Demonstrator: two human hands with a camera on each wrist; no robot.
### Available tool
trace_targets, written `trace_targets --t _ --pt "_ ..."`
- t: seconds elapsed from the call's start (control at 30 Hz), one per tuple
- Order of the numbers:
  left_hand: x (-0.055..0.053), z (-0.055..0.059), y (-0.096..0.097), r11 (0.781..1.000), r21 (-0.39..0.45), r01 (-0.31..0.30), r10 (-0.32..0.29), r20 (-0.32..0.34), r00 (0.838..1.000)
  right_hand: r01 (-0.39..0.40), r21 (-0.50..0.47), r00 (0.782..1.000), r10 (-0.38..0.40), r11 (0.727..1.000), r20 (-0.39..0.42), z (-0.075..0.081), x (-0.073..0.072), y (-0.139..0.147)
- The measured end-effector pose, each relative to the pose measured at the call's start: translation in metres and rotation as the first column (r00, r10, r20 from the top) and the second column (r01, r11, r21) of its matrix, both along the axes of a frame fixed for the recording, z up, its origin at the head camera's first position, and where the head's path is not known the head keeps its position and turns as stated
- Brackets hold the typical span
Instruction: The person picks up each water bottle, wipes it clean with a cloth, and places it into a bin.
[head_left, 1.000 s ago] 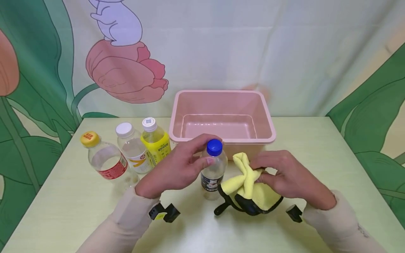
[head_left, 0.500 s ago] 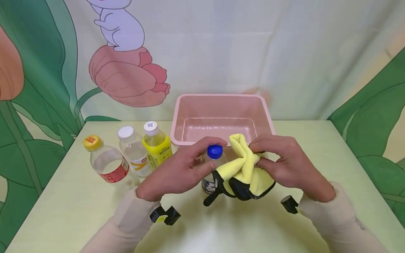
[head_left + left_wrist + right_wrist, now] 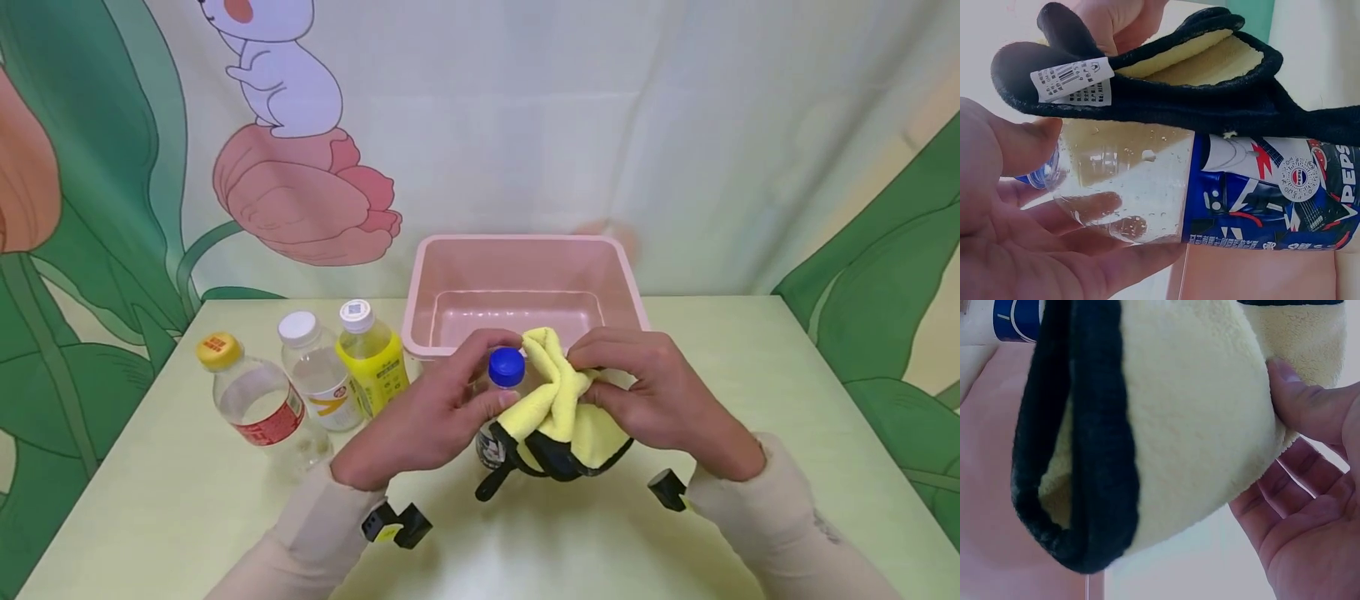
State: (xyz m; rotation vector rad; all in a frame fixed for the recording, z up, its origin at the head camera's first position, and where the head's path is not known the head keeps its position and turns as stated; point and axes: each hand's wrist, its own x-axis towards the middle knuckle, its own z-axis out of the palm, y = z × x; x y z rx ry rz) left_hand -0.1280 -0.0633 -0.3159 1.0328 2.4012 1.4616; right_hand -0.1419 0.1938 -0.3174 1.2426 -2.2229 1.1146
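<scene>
A clear plastic Pepsi bottle (image 3: 1260, 194) with a blue cap (image 3: 507, 367) stands upright in front of the pink bin. My left hand (image 3: 431, 425) holds it near the top, thumb on the near side and fingers round the back. Bunched in my right hand (image 3: 660, 387) is a yellow cloth (image 3: 557, 400) with black edging and a black hanging loop (image 3: 491, 483). Thumb and fingers pinch its right side. In the head view the cloth overlaps the bottle's right front, hiding much of its body. The left wrist view shows a white tag (image 3: 1075, 81) on the black edging, close alongside the bottle.
To the left stand a bottle with a yellow cap and red label (image 3: 273, 421), a white-capped bottle (image 3: 330, 392) and a yellow-labelled bottle (image 3: 375, 367). The pink bin (image 3: 525, 240) sits behind my hands, before a printed curtain (image 3: 510, 117). All rest on a pale table (image 3: 750, 358).
My right hand has brought the cloth left and up, from beside the bottle to overlapping its front. The left hand keeps its hold on the bottle. The head view has tilted up slightly.
</scene>
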Motion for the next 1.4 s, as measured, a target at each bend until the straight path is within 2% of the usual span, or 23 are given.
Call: trace_targets --t 0.3,0.53,0.73,0.83,0.93,1.13,1.27,1.4 --pt "-0.001 0.0 -0.002 0.999 -0.037 -0.022 0.023 0.018 1.0 -0.056 0.022 0.998 0.056 0.998 0.001 -0.002 -0.008 -0.011" --pt "-0.003 -0.001 -0.003 1.0 -0.026 -0.015 0.015 -0.004 1.0 -0.061 0.071 0.998 0.058 0.996 0.031 -0.006 -0.008 -0.017" --pt "-0.004 0.002 -0.002 0.998 -0.037 -0.045 0.044 -0.045 0.998 -0.047 0.093 0.998 0.044 0.995 0.039 -0.016 -0.009 -0.018" --pt "-0.004 0.001 -0.003 0.996 -0.055 -0.072 0.068 -0.075 0.995 -0.039 0.098 0.999 0.035 0.994 0.042 -0.028 -0.01 -0.018" --pt "-0.003 -0.002 -0.004 0.995 -0.069 -0.078 0.072 -0.094 0.993 -0.042 0.123 0.999 0.037 0.992 0.037 -0.047 -0.008 -0.019" --pt "0.0 -0.008 -0.004 0.996 -0.066 -0.061 0.055 -0.095 0.994 -0.068 0.207 0.992 0.043 0.976 0.123 -0.092 -0.002 -0.024" --pt "-0.002 -0.007 -0.002 0.995 -0.061 -0.073 0.067 -0.096 0.993 -0.053 0.313 0.985 -0.002 0.948 0.175 -0.114 -0.005 -0.027" --pt "-0.005 -0.004 -0.001 0.996 -0.061 -0.068 0.062 -0.086 0.994 -0.057 0.399 0.975 -0.035 0.915 0.221 -0.124 -0.007 -0.027"
